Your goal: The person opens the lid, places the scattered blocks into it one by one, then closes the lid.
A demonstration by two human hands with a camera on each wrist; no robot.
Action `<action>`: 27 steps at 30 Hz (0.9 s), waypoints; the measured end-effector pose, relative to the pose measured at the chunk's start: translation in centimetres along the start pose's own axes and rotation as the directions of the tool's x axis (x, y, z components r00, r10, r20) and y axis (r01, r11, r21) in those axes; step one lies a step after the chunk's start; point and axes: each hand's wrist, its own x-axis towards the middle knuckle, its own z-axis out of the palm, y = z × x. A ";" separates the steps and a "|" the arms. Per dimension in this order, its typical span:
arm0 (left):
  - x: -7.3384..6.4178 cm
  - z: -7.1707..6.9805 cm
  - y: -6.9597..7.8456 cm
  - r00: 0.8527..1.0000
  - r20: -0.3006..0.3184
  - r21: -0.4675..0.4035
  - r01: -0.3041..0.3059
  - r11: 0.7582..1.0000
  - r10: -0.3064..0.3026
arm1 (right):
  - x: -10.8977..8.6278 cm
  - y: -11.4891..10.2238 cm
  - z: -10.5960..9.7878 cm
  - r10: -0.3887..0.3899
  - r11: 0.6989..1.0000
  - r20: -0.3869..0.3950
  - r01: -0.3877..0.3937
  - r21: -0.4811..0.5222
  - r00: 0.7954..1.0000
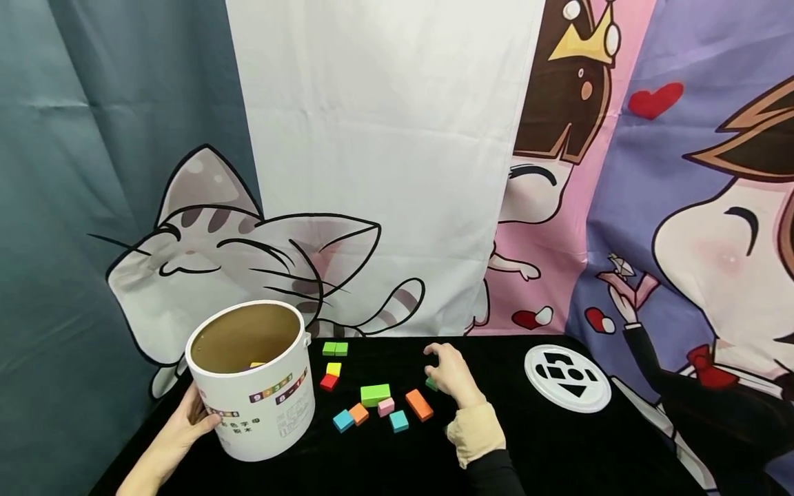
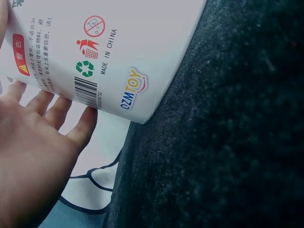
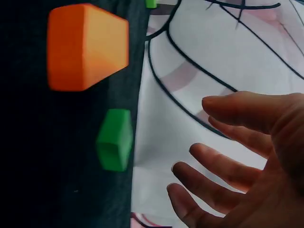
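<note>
My left hand (image 1: 181, 426) holds the white bucket (image 1: 267, 406) low on its left side, thumb on the printed front and fingers spread along the wall. In the left wrist view those fingers lie against the bucket wall (image 2: 156, 42) near its base. A yellow piece (image 1: 257, 364) shows inside the bucket. My right hand (image 1: 455, 372) hovers over the dark green block (image 1: 431, 384), thumb and fingers apart with nothing between them. The right wrist view shows that green block (image 3: 115, 140) and the orange block (image 3: 88, 47) beyond the fingertips.
Several coloured blocks lie between bucket and right hand, among them a light green block (image 1: 375, 395), a blue block (image 1: 343, 421) and a red block (image 1: 329, 382). A white lid (image 1: 567, 379) with shaped cutouts lies right on the black cloth (image 1: 558, 455). A printed curtain (image 1: 397, 172) hangs behind.
</note>
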 end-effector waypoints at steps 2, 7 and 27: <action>0.0 -0.1 0.1 1.000 0.000 0.000 0.009 1.000 -0.009 | 0.2 0.4 0.5 0.012 1.000 0.028 -0.012 -0.010 1.000; 0.0 0.0 0.2 0.999 0.007 -0.004 0.033 0.999 -0.033 | 0.2 1.1 1.4 0.053 0.997 0.117 -0.046 -0.064 0.992; -0.1 -0.1 0.3 0.999 0.003 0.008 0.037 0.999 -0.037 | -0.1 1.4 1.0 0.160 0.986 0.237 -0.145 -0.081 0.958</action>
